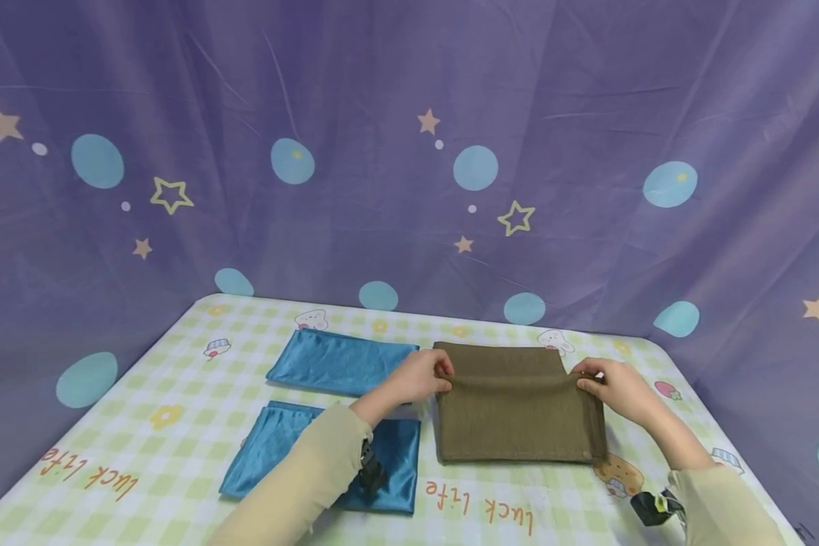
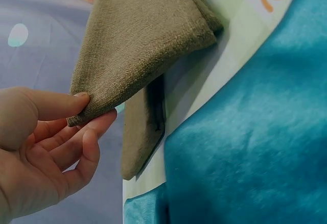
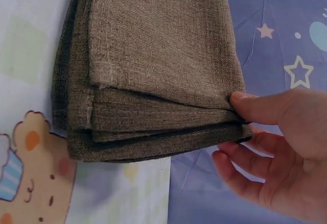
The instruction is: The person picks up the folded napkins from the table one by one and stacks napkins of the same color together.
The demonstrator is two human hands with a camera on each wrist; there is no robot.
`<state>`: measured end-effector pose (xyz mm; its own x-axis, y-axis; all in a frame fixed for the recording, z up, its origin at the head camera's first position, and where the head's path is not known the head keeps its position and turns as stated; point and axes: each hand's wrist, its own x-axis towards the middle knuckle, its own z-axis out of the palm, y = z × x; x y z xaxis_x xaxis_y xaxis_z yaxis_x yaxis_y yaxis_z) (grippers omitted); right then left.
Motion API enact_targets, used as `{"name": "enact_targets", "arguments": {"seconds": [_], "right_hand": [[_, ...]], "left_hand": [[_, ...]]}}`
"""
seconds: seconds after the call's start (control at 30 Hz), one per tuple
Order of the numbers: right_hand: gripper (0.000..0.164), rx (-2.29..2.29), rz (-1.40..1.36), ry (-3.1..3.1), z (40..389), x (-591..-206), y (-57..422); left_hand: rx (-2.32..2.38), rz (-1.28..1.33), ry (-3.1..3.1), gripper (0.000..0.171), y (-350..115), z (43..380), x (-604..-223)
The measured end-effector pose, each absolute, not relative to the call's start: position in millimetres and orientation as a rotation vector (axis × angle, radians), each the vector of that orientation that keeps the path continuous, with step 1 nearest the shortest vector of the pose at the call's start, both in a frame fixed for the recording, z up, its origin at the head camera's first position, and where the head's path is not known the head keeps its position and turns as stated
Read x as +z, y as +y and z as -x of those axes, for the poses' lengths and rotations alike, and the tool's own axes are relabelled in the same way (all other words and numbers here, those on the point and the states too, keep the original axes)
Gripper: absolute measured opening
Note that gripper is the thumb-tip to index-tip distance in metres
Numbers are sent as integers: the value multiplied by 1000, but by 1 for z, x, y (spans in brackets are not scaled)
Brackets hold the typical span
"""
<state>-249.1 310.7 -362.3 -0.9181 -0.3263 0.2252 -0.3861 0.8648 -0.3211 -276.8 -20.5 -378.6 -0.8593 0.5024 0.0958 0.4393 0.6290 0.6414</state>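
Note:
A brown woven cloth (image 1: 519, 421), folded in several layers, is at the right of the table. My left hand (image 1: 423, 375) pinches the left end of its raised fold, thumb on top and fingers beneath. In the left wrist view that corner lifts off the layer below, and the left hand (image 2: 56, 147) keeps its lower fingers loosely bent. At the other end of the fold my right hand (image 1: 614, 387) pinches the corner. The right wrist view shows the stacked hems of the cloth (image 3: 163, 45) running to the thumb of the right hand (image 3: 281, 147).
Two folded shiny blue cloths lie to the left: a back one (image 1: 341, 360) and a front one (image 1: 266, 444), partly covered by my left forearm. A checked tablecloth (image 1: 177, 470) covers the table. Behind it hangs a purple curtain (image 1: 382, 98) with stars and balloons.

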Motion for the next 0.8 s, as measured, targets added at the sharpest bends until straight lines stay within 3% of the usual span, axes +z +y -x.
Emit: {"name": "enact_targets", "arguments": {"seconds": [0.8], "right_hand": [[12,521,-534,-2877,275,-344,306]], "left_hand": [[1049,-789,2755,11,-24,299,-359]]}}
